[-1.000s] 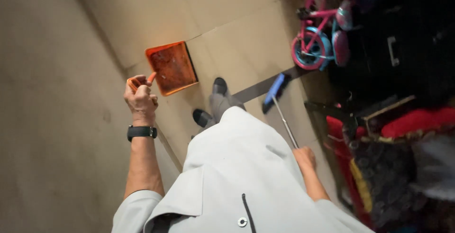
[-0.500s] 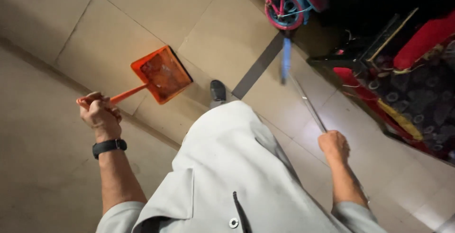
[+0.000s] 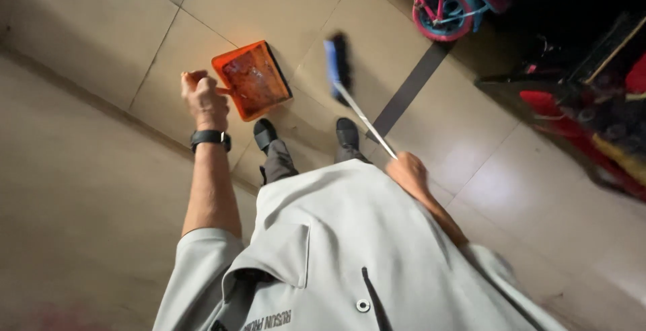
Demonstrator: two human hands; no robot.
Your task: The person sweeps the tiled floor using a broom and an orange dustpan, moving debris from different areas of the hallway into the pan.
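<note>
dustpan (image 3: 252, 79) handle hidden in left hand (image 3: 204, 99) grip; right hand (image 3: 406, 171) clasps blurred broom (image 3: 350, 89).

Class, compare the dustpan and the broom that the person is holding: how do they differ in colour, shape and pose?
The dustpan is orange, broad and flat, with a short handle; the broom has a blue head on a long thin pale pole. The left hand holds the dustpan out level, while the right hand slants the broom forward, its head blurred. Each is held by its handle over the tiled floor.
</note>
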